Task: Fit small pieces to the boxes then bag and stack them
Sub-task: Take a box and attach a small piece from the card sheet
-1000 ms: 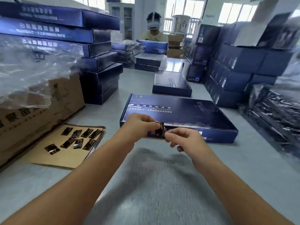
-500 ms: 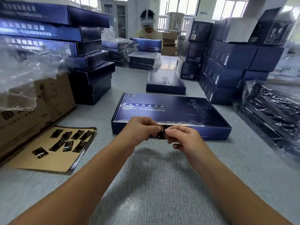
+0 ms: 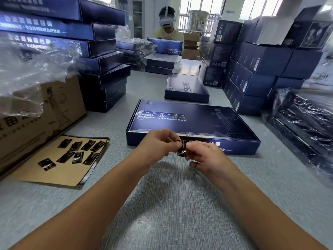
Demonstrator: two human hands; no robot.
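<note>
Left hand (image 3: 158,147), right hand (image 3: 207,156) pinch small glossy black piece (image 3: 181,149) before flat blue box (image 3: 191,121)

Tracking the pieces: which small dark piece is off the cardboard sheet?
The small piece pinched between the left hand and right hand; the other pieces lie on the cardboard sheet.

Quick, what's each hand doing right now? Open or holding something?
Left hand: closed, pinching the small dark piece.
Right hand: closed, pinching the same small dark piece from its other side.
</note>
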